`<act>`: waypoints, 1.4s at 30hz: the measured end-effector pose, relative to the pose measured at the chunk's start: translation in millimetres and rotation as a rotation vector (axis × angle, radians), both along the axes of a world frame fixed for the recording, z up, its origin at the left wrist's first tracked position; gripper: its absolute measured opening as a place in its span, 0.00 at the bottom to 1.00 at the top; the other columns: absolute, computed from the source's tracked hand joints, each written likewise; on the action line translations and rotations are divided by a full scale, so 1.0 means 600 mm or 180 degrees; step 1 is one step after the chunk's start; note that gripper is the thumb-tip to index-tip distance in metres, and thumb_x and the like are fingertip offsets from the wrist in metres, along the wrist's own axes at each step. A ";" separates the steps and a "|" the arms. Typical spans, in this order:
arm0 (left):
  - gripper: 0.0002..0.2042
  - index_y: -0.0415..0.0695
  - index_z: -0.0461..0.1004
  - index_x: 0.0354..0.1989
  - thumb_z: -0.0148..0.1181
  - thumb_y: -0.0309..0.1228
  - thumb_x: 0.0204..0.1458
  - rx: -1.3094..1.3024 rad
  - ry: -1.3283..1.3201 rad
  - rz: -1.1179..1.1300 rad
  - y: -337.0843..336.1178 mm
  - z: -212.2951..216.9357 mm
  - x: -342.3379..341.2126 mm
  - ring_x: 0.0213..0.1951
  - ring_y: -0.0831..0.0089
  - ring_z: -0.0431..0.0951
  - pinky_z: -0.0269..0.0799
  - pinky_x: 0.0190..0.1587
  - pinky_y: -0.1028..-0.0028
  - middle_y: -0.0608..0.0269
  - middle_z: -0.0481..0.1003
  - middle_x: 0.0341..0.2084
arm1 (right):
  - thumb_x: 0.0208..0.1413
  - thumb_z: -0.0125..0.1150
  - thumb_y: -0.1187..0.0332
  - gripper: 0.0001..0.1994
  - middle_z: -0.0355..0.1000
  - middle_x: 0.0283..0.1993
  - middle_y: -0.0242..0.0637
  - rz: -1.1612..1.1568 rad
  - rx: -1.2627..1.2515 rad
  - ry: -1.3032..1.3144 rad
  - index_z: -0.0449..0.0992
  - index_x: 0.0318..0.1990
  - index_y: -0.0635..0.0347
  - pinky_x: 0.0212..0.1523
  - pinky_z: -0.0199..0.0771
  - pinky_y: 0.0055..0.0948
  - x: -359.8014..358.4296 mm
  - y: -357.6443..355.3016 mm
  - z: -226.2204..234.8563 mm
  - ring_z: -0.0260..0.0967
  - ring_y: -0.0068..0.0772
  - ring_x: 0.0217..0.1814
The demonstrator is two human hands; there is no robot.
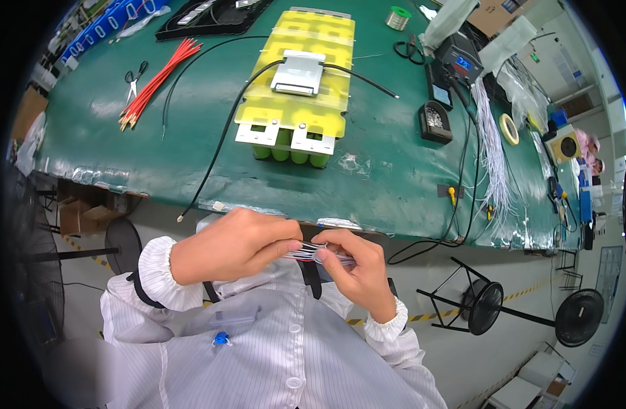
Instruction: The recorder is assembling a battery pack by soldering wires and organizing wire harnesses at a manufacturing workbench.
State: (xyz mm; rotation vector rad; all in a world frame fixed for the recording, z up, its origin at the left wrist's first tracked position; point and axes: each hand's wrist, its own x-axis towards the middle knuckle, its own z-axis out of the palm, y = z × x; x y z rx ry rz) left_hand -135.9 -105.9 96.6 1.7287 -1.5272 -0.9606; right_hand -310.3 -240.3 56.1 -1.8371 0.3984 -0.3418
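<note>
Two hands, one bundle: left hand [234, 244] and right hand [354, 262] meet close to the chest, below the near edge of the green table [381, 177], both pinching a flat bundle of thin wires [314, 253].
Long axis: the bundle runs roughly left to right, tilting slightly down toward the right hand.
Fingers: left thumb and forefinger are closed on the bundle's left end; right fingers curl around its right part.
Hidden: most of the bundle lies under the fingers, so both ends and the wire count are hard to make out; red, white and dark strands show in the gap.
Clothing: a white striped coat [279, 347] fills the lower frame.
On the table: a yellow-topped battery pack [299, 82] with green cells and a grey board sits well beyond the hands; a black cable [221, 143] trails from it toward the near edge.
Farther out: red wires [156, 82] and scissors [135, 75] lie left; a solder spool [397, 18], a tape roll [509, 128] and white wires [493, 150] lie right.
</note>
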 end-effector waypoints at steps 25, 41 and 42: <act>0.20 0.25 0.69 0.46 0.66 0.20 0.44 -0.0994 0.3052 -0.0531 0.074 0.015 0.088 0.43 0.52 0.78 0.73 0.48 0.58 0.36 0.75 0.38 | 0.54 0.57 0.72 0.05 0.72 0.29 0.39 0.0002 0.0137 -0.0039 0.72 0.35 0.65 0.33 0.70 0.24 -0.007 0.000 -0.039 0.71 0.29 0.29; 0.11 0.34 0.71 0.43 0.52 0.30 0.59 -0.1835 0.3179 0.1912 0.001 -0.023 -0.002 0.29 0.71 0.76 0.73 0.36 0.74 0.61 0.73 0.26 | 0.52 0.60 0.74 0.12 0.70 0.28 0.37 -0.0120 0.0022 0.0021 0.72 0.44 0.63 0.30 0.68 0.23 0.024 0.027 -0.094 0.67 0.26 0.26; 0.12 0.33 0.69 0.46 0.52 0.28 0.58 -0.1752 0.3283 0.2095 -0.008 -0.013 -0.007 0.26 0.74 0.76 0.73 0.34 0.76 0.61 0.74 0.25 | 0.51 0.61 0.73 0.14 0.71 0.31 0.38 -0.0024 0.0031 0.0178 0.72 0.46 0.63 0.32 0.69 0.25 0.022 0.023 -0.092 0.69 0.28 0.28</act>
